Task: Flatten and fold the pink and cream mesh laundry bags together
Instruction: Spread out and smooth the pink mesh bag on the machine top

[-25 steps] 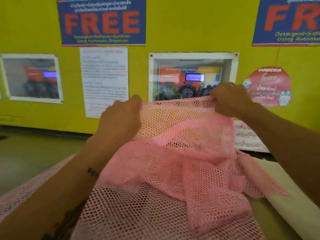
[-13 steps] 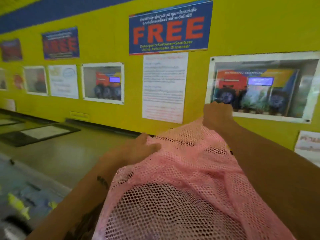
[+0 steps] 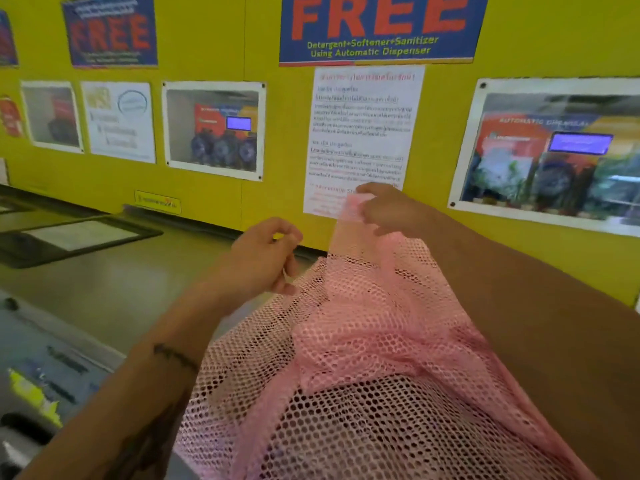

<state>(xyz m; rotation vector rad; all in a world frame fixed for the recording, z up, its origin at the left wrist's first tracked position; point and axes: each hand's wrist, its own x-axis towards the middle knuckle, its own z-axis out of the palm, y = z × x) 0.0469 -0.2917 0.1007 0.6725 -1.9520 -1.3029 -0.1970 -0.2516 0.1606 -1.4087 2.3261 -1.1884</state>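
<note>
A pink mesh laundry bag (image 3: pixel 363 341) hangs bunched in front of me, filling the lower middle of the head view. My right hand (image 3: pixel 384 209) is raised near the yellow wall and pinches the bag's top corner, stretching the mesh upward. My left hand (image 3: pixel 263 258) is lower and to the left, fingers curled at the bag's left edge, pinching the mesh. No cream bag can be made out.
A yellow wall (image 3: pixel 207 36) with blue FREE posters (image 3: pixel 377 29), a white notice (image 3: pixel 360 140) and framed windows stands close ahead. A grey-green counter top (image 3: pixel 114 289) runs to the left, with a dark framed panel (image 3: pixel 72 237) on it. A machine's control panel (image 3: pixel 41 386) is at lower left.
The view swung left. The bag went from being held wide by both hands to being drawn up by my right hand; my left hand dropped lower and slid along the left edge.
</note>
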